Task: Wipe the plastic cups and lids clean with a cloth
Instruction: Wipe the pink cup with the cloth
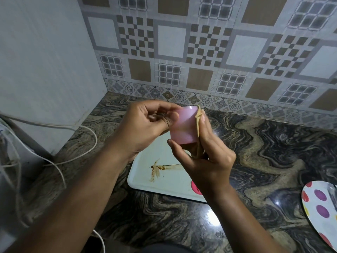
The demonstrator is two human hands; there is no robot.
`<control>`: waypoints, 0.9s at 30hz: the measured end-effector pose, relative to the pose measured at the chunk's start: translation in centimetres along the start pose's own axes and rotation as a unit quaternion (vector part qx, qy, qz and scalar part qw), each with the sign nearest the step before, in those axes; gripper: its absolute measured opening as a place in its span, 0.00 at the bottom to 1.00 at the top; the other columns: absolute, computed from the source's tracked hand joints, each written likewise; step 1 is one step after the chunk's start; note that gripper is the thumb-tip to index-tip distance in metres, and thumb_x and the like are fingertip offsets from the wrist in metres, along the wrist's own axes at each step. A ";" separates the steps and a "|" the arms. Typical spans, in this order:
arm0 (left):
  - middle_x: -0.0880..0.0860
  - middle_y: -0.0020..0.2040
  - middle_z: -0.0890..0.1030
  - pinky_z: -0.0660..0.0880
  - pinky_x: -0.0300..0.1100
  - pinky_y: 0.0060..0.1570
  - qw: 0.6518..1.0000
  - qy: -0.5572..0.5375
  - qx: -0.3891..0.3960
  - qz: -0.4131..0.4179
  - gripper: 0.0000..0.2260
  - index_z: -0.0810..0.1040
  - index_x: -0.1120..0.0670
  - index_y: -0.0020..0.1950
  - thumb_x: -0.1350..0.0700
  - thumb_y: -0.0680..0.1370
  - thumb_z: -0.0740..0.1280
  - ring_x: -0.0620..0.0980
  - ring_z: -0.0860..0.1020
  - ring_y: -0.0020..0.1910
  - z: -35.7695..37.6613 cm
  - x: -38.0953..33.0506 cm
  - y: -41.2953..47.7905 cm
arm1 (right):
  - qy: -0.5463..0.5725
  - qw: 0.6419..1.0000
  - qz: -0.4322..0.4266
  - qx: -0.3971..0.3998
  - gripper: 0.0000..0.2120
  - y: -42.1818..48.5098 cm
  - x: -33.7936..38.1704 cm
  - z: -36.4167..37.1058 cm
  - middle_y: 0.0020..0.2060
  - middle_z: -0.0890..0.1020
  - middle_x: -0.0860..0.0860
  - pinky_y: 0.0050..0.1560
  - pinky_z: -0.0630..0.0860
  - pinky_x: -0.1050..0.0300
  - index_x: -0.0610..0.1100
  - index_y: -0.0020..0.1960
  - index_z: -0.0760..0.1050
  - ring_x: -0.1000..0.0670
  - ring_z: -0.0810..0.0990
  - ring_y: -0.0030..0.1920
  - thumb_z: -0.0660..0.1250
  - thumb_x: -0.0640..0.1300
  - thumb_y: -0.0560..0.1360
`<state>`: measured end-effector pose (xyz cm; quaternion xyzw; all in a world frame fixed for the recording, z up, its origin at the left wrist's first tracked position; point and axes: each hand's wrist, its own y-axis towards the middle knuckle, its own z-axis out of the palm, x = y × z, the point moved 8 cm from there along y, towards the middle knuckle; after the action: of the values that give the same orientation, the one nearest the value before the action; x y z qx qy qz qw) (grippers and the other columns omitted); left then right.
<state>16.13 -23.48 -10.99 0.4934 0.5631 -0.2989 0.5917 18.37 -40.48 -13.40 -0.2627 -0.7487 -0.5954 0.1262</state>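
Above the white tray [164,181], near the far left corner of the swirled dark stone counter [273,152], I held the pink plastic cup [183,127] in the air between both hands. My left hand [149,125] gripped it from the left, the thumb pressed against the cup's side and the other fingers curled in just behind it. My right hand [206,156] gripped it from the right and from below: the thumb tip lay against the cup's near lower edge, and the fingers ran up its right side with a thin tan cloth [198,117] pinched between them and the plastic. The cloth showed only as a narrow crumpled strip along that side, from the cup's far edge down toward my palm. I could not tell which end of the cup was the mouth. The cup touched neither the tray nor the counter. On the tray, to the near left of my hands, there was a brown smear [157,169], and at its near right edge a round pink thing [195,188] lay half hidden behind my right wrist; whether it was a lid I could not tell. A plate [317,207] with purple and red spots lay on the counter at the far right, well apart from the tray. A white cable [85,129] looped over the counter on the left, below the patterned tile wall [200,52].
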 end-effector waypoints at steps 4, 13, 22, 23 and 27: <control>0.47 0.51 0.86 0.81 0.39 0.50 0.998 0.043 0.010 0.036 0.16 0.84 0.53 0.58 0.51 0.72 0.72 0.43 0.84 0.51 0.4 -1.0 -0.3 | 0.034 0.999 0.026 -0.004 0.33 -0.3 -0.4 -0.1 0.61 0.82 0.35 0.58 0.81 0.60 0.28 0.66 0.74 0.44 0.86 0.57 0.80 0.47 0.71; 0.49 0.51 0.87 0.82 0.48 0.54 0.999 0.023 0.020 0.026 0.13 0.85 0.50 0.55 0.54 0.71 0.74 0.48 0.84 0.53 0.0 -0.6 -0.1 | 0.017 0.998 0.017 0.050 0.40 -0.2 0.0 0.6 0.55 0.86 0.39 0.58 0.74 0.75 0.27 0.67 0.75 0.66 0.80 0.55 0.86 0.46 0.63; 0.54 0.56 0.85 0.82 0.52 0.54 0.999 -0.008 0.014 0.037 0.13 0.83 0.57 0.57 0.56 0.74 0.70 0.51 0.84 0.57 -0.5 -0.8 -0.2 | 0.101 0.991 0.086 0.034 0.32 -0.3 -2.2 0.5 0.47 0.87 0.36 0.42 0.85 0.54 0.28 0.67 0.76 0.46 0.87 0.40 0.83 0.39 0.69; 0.53 0.55 0.86 0.82 0.51 0.53 0.999 -0.017 0.018 0.030 0.11 0.84 0.56 0.55 0.56 0.74 0.70 0.52 0.84 0.56 -0.3 -0.8 -0.2 | 0.079 0.993 0.078 0.028 0.32 -0.3 -1.9 0.3 0.48 0.87 0.38 0.44 0.85 0.56 0.28 0.66 0.76 0.49 0.87 0.41 0.83 0.40 0.68; 0.50 0.50 0.87 0.83 0.50 0.50 0.995 0.062 0.008 0.072 0.12 0.85 0.50 0.54 0.50 0.72 0.74 0.51 0.85 0.49 0.2 -1.8 -0.6 | 0.036 0.998 0.036 0.024 0.34 -0.3 -0.8 0.1 0.39 0.87 0.44 0.47 0.80 0.69 0.26 0.64 0.77 0.62 0.79 0.40 0.84 0.45 0.67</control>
<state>15.29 -24.26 -9.47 0.5547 0.5596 -0.2286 0.5717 18.86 -40.64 -14.09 -0.2649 -0.7482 -0.5809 0.1805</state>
